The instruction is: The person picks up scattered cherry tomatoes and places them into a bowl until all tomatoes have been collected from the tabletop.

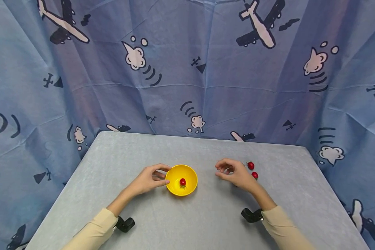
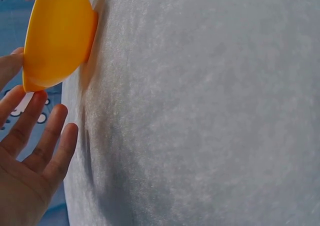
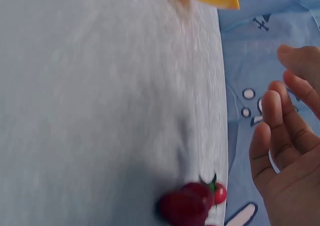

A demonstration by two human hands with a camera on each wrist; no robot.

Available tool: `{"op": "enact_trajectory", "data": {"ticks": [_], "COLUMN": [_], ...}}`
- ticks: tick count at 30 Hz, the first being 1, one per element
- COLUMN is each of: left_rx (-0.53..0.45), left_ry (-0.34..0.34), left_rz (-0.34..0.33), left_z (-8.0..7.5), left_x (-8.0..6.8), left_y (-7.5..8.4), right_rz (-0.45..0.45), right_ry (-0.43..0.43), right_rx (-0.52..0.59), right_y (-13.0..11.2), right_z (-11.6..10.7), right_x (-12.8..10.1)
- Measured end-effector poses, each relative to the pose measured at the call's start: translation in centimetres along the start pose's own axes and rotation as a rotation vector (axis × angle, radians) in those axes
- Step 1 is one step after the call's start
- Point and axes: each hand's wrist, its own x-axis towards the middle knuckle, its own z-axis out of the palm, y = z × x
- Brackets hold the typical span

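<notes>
Resting on the grey felt-like tabletop, the left hand sits at the left rim of the small round yellow plastic bowl, w/ thumb and fingertips touching or nearly touching that rim. Fingers are only loosely bent, not wrapped round the bowl; in the left wrist view they look fairly straight, spread beside the bowl's outer wall, so the hand reads as relaxed, not grasping.

Inside the bowl lies one small red cherry tomato w/ green stem, near the bowl's middle.

The right hand hovers or rests to the right of the bowl, apart from it, fingers loosely curled inward, nothing held. The right wrist view shows the palm bare and fingers slack.

Just beside the right hand, on its far-right side, two more red cherry tomatoes lie on the tabletop, close to each other.

Behind the table hangs a blue cloth backdrop w/ airplane and cloud print. Cream sleeves cover both forearms.
</notes>
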Motion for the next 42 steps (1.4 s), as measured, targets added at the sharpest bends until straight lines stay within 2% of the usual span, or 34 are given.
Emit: {"op": "enact_trajectory", "data": {"ticks": [7, 19, 32, 42], "left_rx": [-0.005, 0.002, -0.001, -0.005], "left_ry": [0.000, 0.006, -0.004, -0.005], "left_rz": [0.003, 0.005, 0.005, 0.007], "left_z": [0.1, 0.1, 0.0, 0.0], "left_x": [0.0, 0.0, 0.1, 0.1], "left_y": [0.0, 0.2, 0.0, 0.0], "right_rz": [-0.008, 0.036, 0.025, 0.128], "right_ry": [0.017, 0.049, 0.085, 0.119], "right_rx": [-0.005, -0.024, -0.108, -0.170], "right_y": [1.5, 3.0, 4.3, 5.5], "right_z": [-2.3, -5.1, -7.6, -8.8], "right_x": [-1.6, -3.9, -6.9, -8.4]}}
